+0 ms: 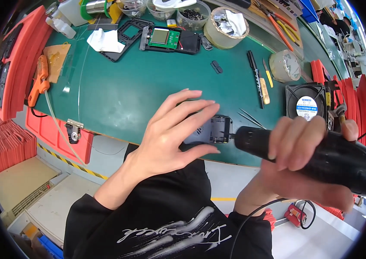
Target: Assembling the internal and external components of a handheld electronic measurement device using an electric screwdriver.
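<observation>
Left hand steadies a small black case at the near table edge while the right hand grips a black power screwdriver.

The left hand [172, 129] lies spread, fingers extended, over the black case [211, 129] on the green table [122, 86]. The right hand [304, 159] is wrapped around the screwdriver [321, 157], its tip pointing left at the case's right side. Just right of the case lie tweezers [252, 118] and a black fan [306, 103]. Farther off rest a pen [255, 77], a tape roll [284, 65] and a circuit board [163, 38]. An orange tool [40, 82] lies far left.
</observation>
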`<state>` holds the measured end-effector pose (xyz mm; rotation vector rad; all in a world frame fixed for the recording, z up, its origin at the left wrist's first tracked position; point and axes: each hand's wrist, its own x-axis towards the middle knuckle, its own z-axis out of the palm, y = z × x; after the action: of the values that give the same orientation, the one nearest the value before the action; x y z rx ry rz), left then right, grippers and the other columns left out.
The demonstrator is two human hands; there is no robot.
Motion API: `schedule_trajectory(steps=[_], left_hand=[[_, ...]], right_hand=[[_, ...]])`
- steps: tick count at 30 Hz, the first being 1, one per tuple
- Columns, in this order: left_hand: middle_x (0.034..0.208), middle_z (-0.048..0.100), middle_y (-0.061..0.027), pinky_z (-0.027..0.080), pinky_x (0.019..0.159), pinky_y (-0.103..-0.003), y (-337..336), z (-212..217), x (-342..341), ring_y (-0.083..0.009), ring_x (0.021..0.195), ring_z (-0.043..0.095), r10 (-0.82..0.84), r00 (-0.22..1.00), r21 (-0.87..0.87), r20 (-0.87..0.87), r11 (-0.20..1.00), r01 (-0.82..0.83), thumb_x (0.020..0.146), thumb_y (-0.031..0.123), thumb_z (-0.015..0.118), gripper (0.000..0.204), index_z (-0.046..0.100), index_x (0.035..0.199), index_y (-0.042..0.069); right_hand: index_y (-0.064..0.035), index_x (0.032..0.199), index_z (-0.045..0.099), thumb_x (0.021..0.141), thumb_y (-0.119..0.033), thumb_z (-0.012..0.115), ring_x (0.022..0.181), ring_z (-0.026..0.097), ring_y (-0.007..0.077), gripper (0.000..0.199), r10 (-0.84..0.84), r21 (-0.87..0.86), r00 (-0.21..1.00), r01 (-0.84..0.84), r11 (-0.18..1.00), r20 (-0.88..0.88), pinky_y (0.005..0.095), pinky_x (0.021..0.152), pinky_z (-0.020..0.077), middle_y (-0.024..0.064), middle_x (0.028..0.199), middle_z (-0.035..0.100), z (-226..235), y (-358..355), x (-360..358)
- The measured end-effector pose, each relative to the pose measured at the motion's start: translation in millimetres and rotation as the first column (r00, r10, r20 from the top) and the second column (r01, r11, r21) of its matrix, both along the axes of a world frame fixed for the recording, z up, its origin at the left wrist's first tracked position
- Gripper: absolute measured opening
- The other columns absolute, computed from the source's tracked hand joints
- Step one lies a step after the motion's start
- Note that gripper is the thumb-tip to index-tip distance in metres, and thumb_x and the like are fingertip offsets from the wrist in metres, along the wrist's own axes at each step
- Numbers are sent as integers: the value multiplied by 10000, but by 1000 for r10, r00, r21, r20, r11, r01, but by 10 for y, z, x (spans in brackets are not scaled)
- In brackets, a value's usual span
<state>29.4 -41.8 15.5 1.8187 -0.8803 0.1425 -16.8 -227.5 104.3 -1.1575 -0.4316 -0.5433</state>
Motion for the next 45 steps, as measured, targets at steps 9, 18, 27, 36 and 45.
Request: schedule_trajectory(steps=[9,18,27,36,45], left_hand=[[1262,660,-138,520,966,-462,113,-43,-44,-374,1147,614,-41,999,248,8,968,38,570,188,931,789,678,1295,5],[1215,662,-137,529,916,-451,56,-41,-53,-356,1084,617,-44,999,274,21,961,36,558,134,916,765,686,1274,-2],[1207,652,-136,528,906,-451,96,-67,-52,-354,1083,613,-40,999,254,24,967,32,578,129,908,740,681,1270,-2],[1203,657,-136,526,907,-451,109,-65,-67,-358,1077,615,-26,999,255,26,967,19,567,133,915,738,691,1256,-2],[1198,656,-135,524,903,-446,102,-60,-62,-354,1062,612,-23,1000,256,13,967,19,560,121,914,731,695,1246,1]], right_hand=[[-48,1324,435,970,-608,518,518,475,147,667,-18,-38,1000,19,999,23,307,522,418,65,716,523,106,-341,-98],[-54,1324,430,955,-636,556,539,523,168,700,107,-132,994,-107,985,-7,310,526,464,77,741,566,-46,-454,-150],[-88,1301,398,926,-686,609,533,545,183,736,145,-185,988,-151,971,-45,326,520,467,82,724,585,-167,-446,-133],[-99,1273,402,909,-692,636,530,547,180,734,30,-51,987,-38,998,-158,324,520,461,73,709,581,-152,-208,-142],[-107,1147,346,948,-323,725,503,524,152,480,-17,-294,990,-25,955,-140,295,514,449,33,675,553,-126,-155,-143]])
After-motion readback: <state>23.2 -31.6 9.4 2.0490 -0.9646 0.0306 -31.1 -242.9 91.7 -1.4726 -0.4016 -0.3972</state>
